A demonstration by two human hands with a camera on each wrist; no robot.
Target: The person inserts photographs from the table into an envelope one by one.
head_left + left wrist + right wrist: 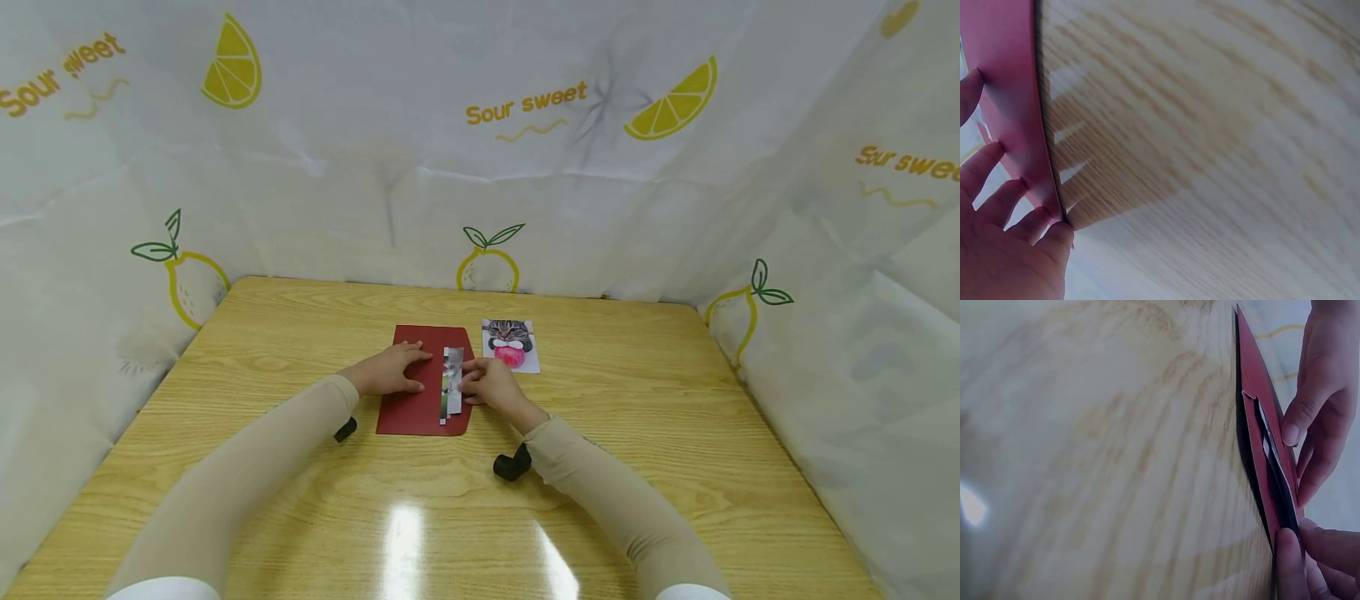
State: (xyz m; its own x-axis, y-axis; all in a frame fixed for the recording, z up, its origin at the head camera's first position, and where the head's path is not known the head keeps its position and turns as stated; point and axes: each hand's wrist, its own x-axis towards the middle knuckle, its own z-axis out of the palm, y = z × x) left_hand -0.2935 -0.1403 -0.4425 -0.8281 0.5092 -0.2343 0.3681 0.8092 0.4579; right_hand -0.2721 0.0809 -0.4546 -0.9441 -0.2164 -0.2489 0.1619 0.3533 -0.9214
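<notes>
A red envelope (408,417) lies on the table, its flap spread out to the right. From its mouth sticks a narrow strip of printed photos (454,385), the rest of them hidden inside. My left hand (386,369) rests on the envelope's body with fingers spread; in the left wrist view its fingertips touch the red paper. At the right, my right hand (497,387) pinches the photos' protruding edge between thumb and fingers. The right wrist view shows the envelope (1257,362) with its mouth slightly gaping around the photos' edges.
A cat photo (510,346) with a pink shape lies flat just right of the envelope, behind my right hand. The wood-grain table (637,392) is bordered by a white lemon-print curtain (360,192). Black wrist cameras (512,463) sit below both wrists.
</notes>
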